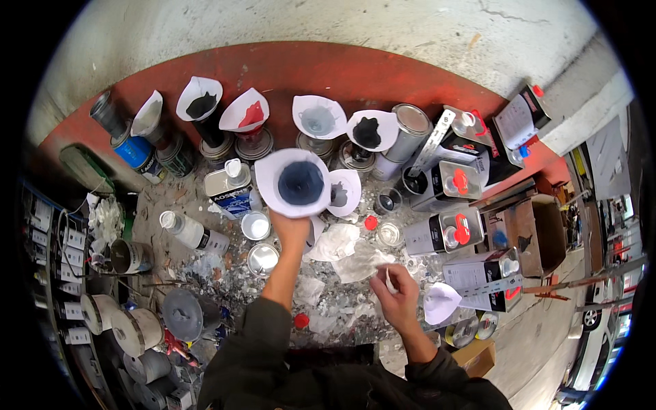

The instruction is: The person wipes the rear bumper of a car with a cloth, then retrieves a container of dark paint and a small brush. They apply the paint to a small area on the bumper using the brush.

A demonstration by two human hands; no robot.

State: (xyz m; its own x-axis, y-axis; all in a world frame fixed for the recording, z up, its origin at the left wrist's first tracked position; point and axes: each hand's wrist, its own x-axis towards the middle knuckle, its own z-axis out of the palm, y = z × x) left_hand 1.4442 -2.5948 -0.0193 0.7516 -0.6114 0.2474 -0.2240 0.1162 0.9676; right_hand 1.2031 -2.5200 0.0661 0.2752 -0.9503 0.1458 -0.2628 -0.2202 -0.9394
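Along the left edge of the surface: open tins, grey lidded pots and a blue can at the far left corner. White bottle lies on its side, near the left-middle, next to a rectangular can with a blue label.

Back edge, left to right: row of paper cone filters sitting in cans. One stained black, one red, one grey, another black.

Centre: left hand is closed around the stem of a large white paper funnel, gripping from below, held up above the surface. Funnel mouth faces the camera, dark blue-black paint inside. A smaller stained cone sits just beside it on the right. Two small open tins sit just left of the wrist.

Right of centre: crumpled white rags on the surface, red cap near them. Right hand is pinched shut on a small white scrap, near the front edge.

Right side: square metal solvent cans with red caps, a clean white cone just right of the right hand, cardboard box at the right edge.
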